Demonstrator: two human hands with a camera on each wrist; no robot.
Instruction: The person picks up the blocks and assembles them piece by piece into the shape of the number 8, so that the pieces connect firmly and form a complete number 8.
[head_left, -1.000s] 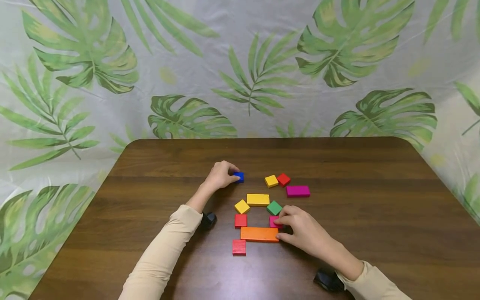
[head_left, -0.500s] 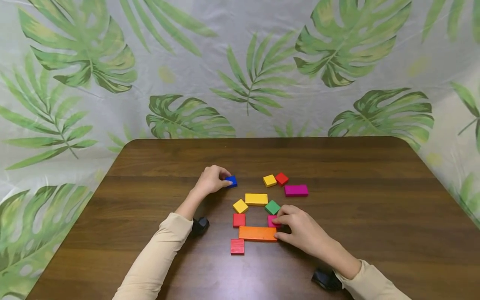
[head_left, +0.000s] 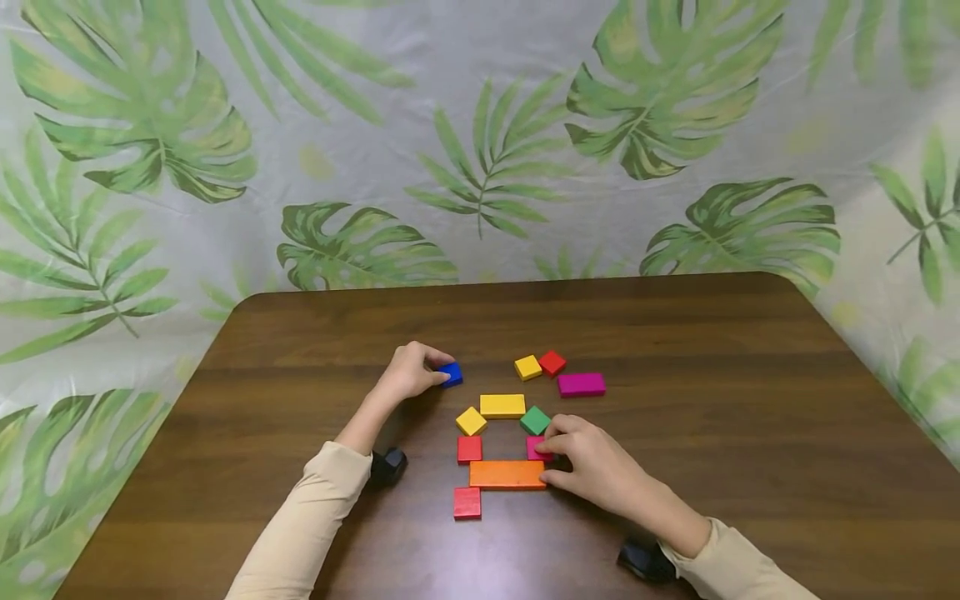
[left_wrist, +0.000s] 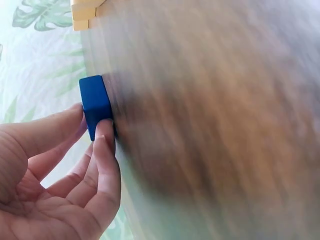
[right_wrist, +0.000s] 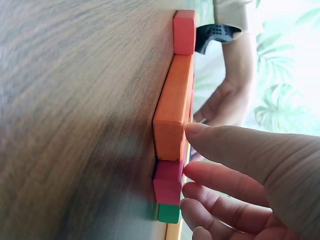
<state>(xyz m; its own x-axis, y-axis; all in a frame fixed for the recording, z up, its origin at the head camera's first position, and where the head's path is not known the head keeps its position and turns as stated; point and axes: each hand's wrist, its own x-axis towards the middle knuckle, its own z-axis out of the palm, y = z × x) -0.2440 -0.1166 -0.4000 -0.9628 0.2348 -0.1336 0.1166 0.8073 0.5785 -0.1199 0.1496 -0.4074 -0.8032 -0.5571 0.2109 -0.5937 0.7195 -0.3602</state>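
Note:
Between thumb and fingers, my left hand pinches a small blue block, left of and behind the other blocks. My right hand rests over the right side of the arrangement. Its thumb tip touches the end of the long orange block, and its fingertips touch the small magenta block. Beside that magenta block lies a green block, turned on its corner. A yellow bar, a yellow square and a red square complete the outline above the orange block.
Another red square lies below the orange block's left end. Farther back are a small yellow block, a red block and a magenta bar. Everything sits on a dark wooden table before a leaf-patterned curtain.
My left hand has drawn the blue block leftward and slightly nearer, away from the yellow bar. The right hand stays in place on the blocks. The head view has shifted a little.

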